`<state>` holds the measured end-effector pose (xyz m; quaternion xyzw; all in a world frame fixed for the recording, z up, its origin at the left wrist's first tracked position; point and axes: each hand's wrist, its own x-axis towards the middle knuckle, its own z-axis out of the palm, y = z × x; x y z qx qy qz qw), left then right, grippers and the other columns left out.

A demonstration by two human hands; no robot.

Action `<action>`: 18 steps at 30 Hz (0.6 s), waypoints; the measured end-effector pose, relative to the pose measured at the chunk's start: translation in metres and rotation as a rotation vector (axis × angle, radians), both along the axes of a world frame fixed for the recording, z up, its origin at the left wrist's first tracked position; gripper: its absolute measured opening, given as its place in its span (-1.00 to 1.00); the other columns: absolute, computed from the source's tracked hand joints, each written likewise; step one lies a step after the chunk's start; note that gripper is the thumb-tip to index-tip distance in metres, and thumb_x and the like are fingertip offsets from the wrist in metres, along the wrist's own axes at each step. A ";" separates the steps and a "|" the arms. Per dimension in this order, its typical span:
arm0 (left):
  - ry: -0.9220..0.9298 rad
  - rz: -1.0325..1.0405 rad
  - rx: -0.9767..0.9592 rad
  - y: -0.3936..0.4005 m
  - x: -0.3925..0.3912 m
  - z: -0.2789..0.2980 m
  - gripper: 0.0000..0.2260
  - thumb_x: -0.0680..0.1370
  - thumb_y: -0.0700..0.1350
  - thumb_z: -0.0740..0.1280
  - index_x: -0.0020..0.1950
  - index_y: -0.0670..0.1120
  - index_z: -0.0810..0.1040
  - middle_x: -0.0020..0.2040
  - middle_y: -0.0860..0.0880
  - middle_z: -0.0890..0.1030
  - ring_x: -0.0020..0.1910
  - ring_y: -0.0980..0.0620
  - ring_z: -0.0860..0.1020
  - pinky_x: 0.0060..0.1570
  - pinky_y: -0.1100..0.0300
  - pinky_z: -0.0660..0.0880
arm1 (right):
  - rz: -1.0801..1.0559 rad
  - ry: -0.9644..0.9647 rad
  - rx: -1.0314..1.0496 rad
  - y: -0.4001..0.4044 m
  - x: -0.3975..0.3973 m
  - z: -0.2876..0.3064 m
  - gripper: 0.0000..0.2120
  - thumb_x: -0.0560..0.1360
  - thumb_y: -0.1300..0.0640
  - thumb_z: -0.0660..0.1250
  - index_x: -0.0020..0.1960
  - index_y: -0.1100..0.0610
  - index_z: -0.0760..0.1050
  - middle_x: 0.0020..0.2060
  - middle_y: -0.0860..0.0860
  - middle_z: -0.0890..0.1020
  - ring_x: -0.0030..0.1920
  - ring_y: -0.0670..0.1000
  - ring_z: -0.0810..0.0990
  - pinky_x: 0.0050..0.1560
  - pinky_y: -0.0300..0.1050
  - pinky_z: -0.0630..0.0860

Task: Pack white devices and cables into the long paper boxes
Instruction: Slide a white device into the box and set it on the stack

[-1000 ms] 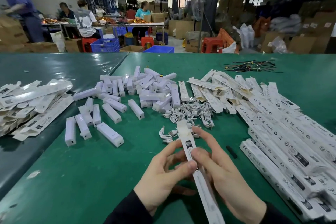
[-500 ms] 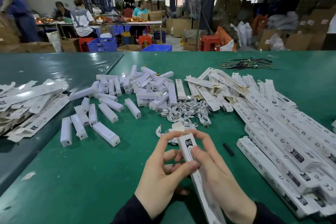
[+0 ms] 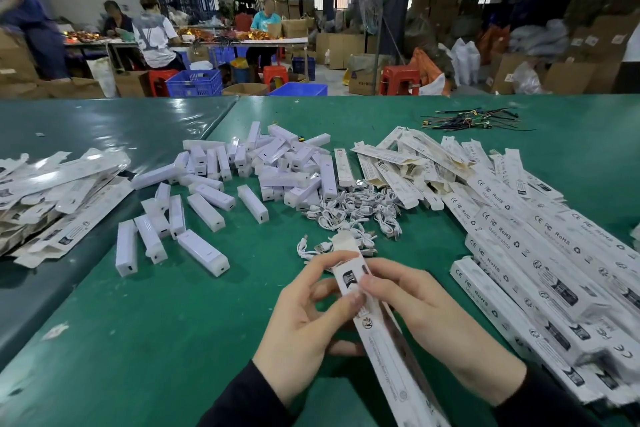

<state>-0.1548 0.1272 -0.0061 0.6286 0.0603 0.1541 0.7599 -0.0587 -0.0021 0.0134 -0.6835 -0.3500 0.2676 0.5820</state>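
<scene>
Nearest me, my left hand (image 3: 304,326) and right hand (image 3: 440,322) both pinch one long box (image 3: 384,333) above the green table (image 3: 166,340), thumbs pressed on its printed face, its far flap standing open. Just beyond lies a tangle of white cables (image 3: 356,215). Left of it are scattered devices (image 3: 204,253); right, a stack of filled boxes (image 3: 540,263) (labels up). Farther back sit flat boxes (image 3: 408,163), and loose wires (image 3: 474,121) near the far edge.
</scene>
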 end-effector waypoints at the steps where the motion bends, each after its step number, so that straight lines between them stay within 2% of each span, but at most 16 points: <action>1: -0.003 0.028 -0.001 0.001 0.000 0.000 -0.72 0.43 -0.14 0.38 0.13 -0.01 0.56 -0.03 -0.20 0.65 -0.22 -0.01 0.66 -0.43 0.19 0.57 | -0.003 -0.054 -0.041 -0.001 0.001 -0.001 -0.77 0.56 -0.02 0.25 0.07 -0.01 0.65 -0.04 0.04 0.71 0.03 0.03 0.66 0.13 -0.11 0.54; 3: -0.001 0.056 -0.022 0.003 0.002 -0.001 -0.72 0.42 -0.16 0.38 0.13 -0.08 0.57 -0.07 -0.22 0.66 -0.25 -0.01 0.64 -0.41 0.21 0.56 | -0.056 -0.152 -0.140 -0.001 0.003 -0.004 -0.62 0.47 -0.21 0.22 0.00 0.01 0.67 -0.06 0.05 0.69 0.02 0.03 0.63 0.20 0.03 0.49; 4: 0.003 0.063 -0.030 0.003 0.002 -0.002 -0.71 0.42 -0.16 0.38 0.13 -0.09 0.58 -0.09 -0.25 0.66 -0.27 -0.02 0.63 -0.40 0.21 0.55 | -0.058 -0.147 -0.155 0.000 0.003 -0.006 -0.59 0.45 -0.24 0.21 -0.01 0.01 0.67 -0.06 0.06 0.69 0.01 0.04 0.63 0.20 0.04 0.49; 6: 0.008 0.073 -0.043 0.003 0.003 -0.002 -0.69 0.40 -0.16 0.39 0.14 -0.10 0.60 -0.12 -0.30 0.65 -0.28 -0.05 0.62 -0.39 0.20 0.54 | -0.020 -0.032 -0.101 0.002 0.001 -0.009 -0.64 0.47 -0.18 0.23 0.04 0.01 0.66 -0.05 0.03 0.71 -0.01 0.02 0.66 0.15 -0.07 0.53; 8: 0.006 0.069 -0.056 0.003 0.003 -0.003 -0.64 0.39 -0.15 0.41 0.19 -0.07 0.58 -0.11 -0.32 0.66 -0.26 -0.09 0.63 -0.36 0.15 0.56 | -0.023 0.058 -0.039 0.002 0.001 -0.009 -0.70 0.45 -0.13 0.28 0.04 -0.02 0.67 -0.06 0.05 0.72 -0.09 -0.03 0.66 -0.01 -0.20 0.55; 11: 0.009 0.097 -0.058 0.005 0.003 -0.002 -0.57 0.35 -0.09 0.44 0.22 -0.05 0.55 -0.13 -0.30 0.67 -0.31 -0.09 0.60 -0.41 0.16 0.53 | -0.117 0.123 0.032 0.001 0.003 -0.008 -0.68 0.28 -0.08 0.47 0.00 -0.02 0.69 -0.19 0.07 0.71 -0.27 -0.09 0.60 -0.28 -0.30 0.49; 14: 0.023 0.162 -0.078 0.008 0.004 -0.003 -0.56 0.30 -0.04 0.45 0.16 -0.09 0.58 -0.19 -0.28 0.67 -0.35 -0.07 0.58 -0.40 0.20 0.49 | -0.155 0.208 0.043 -0.001 0.007 -0.009 -0.58 0.26 0.07 0.53 0.10 0.13 0.64 -0.19 0.11 0.70 -0.23 -0.06 0.63 -0.25 -0.27 0.53; 16: 0.022 0.183 -0.092 0.008 0.004 -0.005 -0.64 0.30 -0.01 0.46 0.06 -0.07 0.64 -0.16 -0.31 0.67 -0.26 -0.13 0.59 -0.23 0.08 0.51 | -0.122 0.281 0.050 0.000 0.006 -0.010 -0.61 0.33 0.16 0.51 0.15 0.15 0.60 -0.12 0.18 0.72 -0.18 0.02 0.66 -0.18 -0.19 0.58; 18: 0.027 0.200 -0.084 0.008 0.004 -0.006 -0.68 0.28 0.04 0.47 -0.01 -0.01 0.67 -0.15 -0.30 0.68 -0.24 -0.15 0.59 -0.15 0.01 0.48 | -0.119 0.305 0.058 0.001 0.004 -0.011 -0.64 0.37 0.20 0.49 0.16 0.15 0.60 -0.11 0.22 0.71 -0.19 0.07 0.66 -0.17 -0.15 0.60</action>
